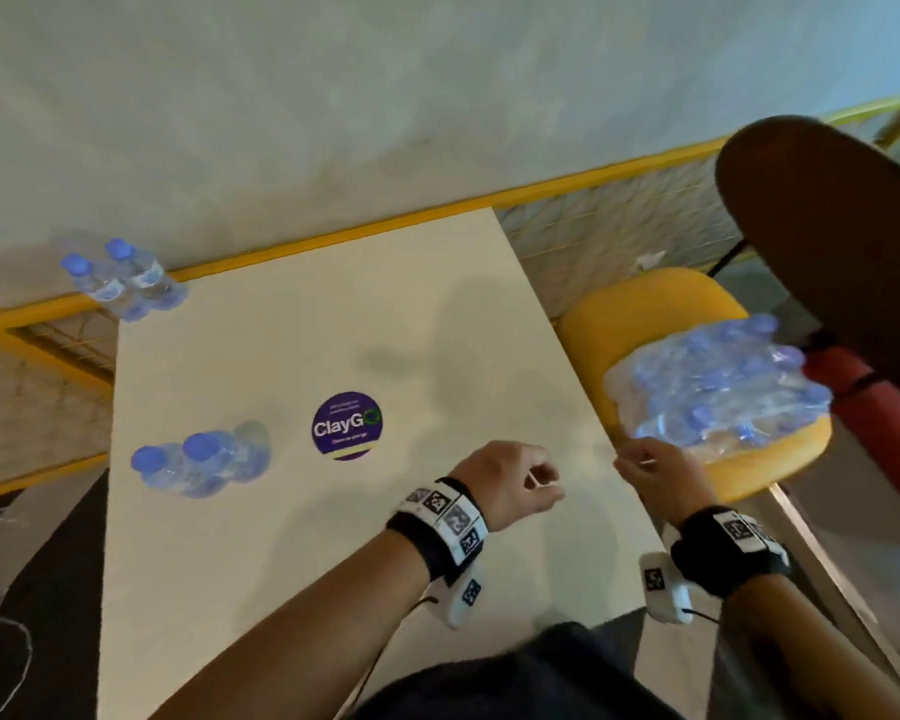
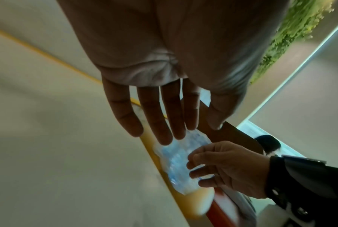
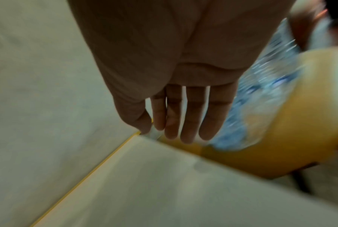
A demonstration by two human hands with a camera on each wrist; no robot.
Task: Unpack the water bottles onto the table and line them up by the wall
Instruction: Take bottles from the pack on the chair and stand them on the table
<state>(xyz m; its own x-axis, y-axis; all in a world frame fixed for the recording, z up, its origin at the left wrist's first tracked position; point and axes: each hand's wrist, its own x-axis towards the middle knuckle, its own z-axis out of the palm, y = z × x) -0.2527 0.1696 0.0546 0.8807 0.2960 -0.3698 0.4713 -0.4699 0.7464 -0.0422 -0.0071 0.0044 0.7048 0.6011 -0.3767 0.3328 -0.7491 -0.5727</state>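
A shrink-wrapped pack of blue-capped water bottles [image 1: 713, 381] lies on a yellow chair [image 1: 645, 304] right of the cream table [image 1: 333, 330]. Two loose bottles [image 1: 120, 278] stand at the table's far left corner by the wall. A small group of bottles [image 1: 201, 459] stands at the left-middle. My left hand [image 1: 510, 485] hovers over the table's near right part, fingers straight [image 2: 164, 119], holding nothing. My right hand [image 1: 655, 470] is at the table's right edge just short of the pack [image 2: 176, 159], fingers loose [image 3: 183, 119] and empty.
A round purple ClayGo sticker [image 1: 346, 426] marks the table's middle. A dark brown chair back [image 1: 827, 226] and a red object [image 1: 874, 407] sit behind the pack. A yellow rail [image 1: 333, 236] runs along the wall behind the table.
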